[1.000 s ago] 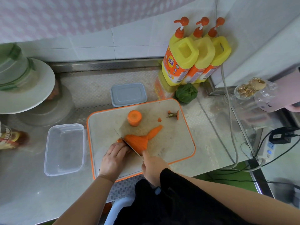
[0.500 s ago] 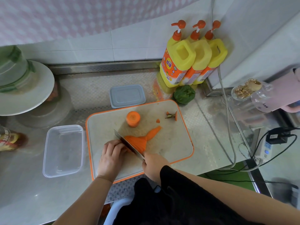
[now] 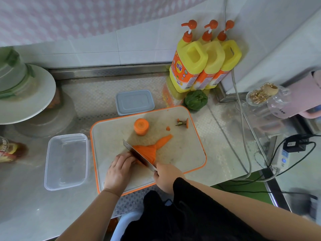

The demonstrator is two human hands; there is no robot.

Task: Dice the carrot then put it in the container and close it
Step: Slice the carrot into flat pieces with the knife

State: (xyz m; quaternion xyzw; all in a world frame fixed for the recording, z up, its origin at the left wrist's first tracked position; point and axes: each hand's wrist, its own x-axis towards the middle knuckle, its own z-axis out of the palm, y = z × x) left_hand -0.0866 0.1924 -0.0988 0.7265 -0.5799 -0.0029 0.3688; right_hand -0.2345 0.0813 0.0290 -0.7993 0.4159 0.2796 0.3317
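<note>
Your right hand (image 3: 167,178) grips the knife (image 3: 139,156) handle at lower centre; the blade lies across the carrot (image 3: 147,151) on the cutting board (image 3: 182,153). Your left hand (image 3: 119,171) holds the carrot's cut end with curled fingers, touching the blade's left face. A carrot stub (image 3: 141,126) stands upright above the blade (the trimmed top (image 3: 183,122) lies further right). The open container (image 3: 66,160) sits just left of the board; its lid (image 3: 135,102) lies beyond the board's upper edge. Three detergent bottles (image 3: 188,66) occupy the upper right, with a green vegetable (image 3: 196,100) beneath them.

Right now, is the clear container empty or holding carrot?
Empty: the clear container shows only bare bottom; its lid lies apart behind the cutting board.
</note>
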